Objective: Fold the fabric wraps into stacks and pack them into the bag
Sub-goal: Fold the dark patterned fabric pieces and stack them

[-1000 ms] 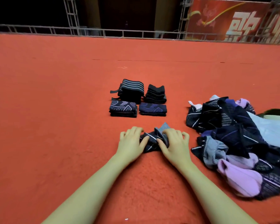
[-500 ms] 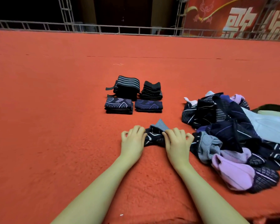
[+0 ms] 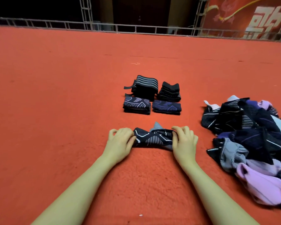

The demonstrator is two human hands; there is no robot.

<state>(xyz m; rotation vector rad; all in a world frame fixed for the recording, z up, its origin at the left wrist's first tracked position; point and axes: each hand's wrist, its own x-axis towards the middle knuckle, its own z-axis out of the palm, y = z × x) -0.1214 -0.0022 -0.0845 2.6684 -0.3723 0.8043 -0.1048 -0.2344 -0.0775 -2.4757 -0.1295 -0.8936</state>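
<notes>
Red carpet floor (image 3: 55,111), bounded at the far edge by a metal railing (image 3: 136,29). Red banner (image 3: 250,17), upper right: large pale characters, partly cut off, not readable. Dark patterned wrap (image 3: 152,138): lies on the carpet between both hands. Left hand (image 3: 120,142): fingers curled, pinching the wrap's left end. Right hand (image 3: 184,142): fingers curled over the right end, gripping it. Four folded stacks (image 3: 152,96): two rows of two, beyond the hands. Loose pile of wraps (image 3: 250,143): navy, grey, lilac; to the right, near the right hand. No brand labels legible.
</notes>
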